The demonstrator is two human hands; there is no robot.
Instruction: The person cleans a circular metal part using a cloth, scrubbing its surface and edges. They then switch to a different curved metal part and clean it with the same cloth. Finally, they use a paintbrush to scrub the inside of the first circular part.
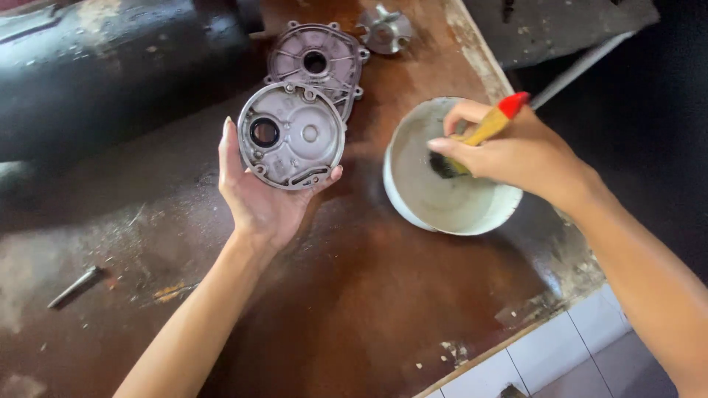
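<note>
Head view. Left hand [259, 193] raised above the bench [354, 295], palm up, cradling a round grey metal cover plate [292, 135]. The fingers [226, 144] are spread along the plate's rim, thumb tip at the lower right edge; a closed hold on the rim, plate tilted face-up toward the camera. The plate looks like cast metal: stiff, fairly heavy for its size, probably oily and so slippery. The rim with its bolt lugs is the sound place to hold; the dark seal ring in the hole looks softer and best left alone.

Right hand [509, 151] is over a white bowl [413, 210] near the bench's right edge, fingers pinched closed on a brush [487, 129] with a yellow handle and red tip. The dark bristles are down inside the bowl. Wrist bent down, forearm coming in from lower right. The brush is light and its handle gives easy grip.

A second grey housing [317, 59] lies flat on the bench just behind the held plate, a small impeller-like part [385, 29] beyond it. A large dark cylinder [110, 66] sits at upper left, and a loose metal pin [74, 287] at lower left.
</note>
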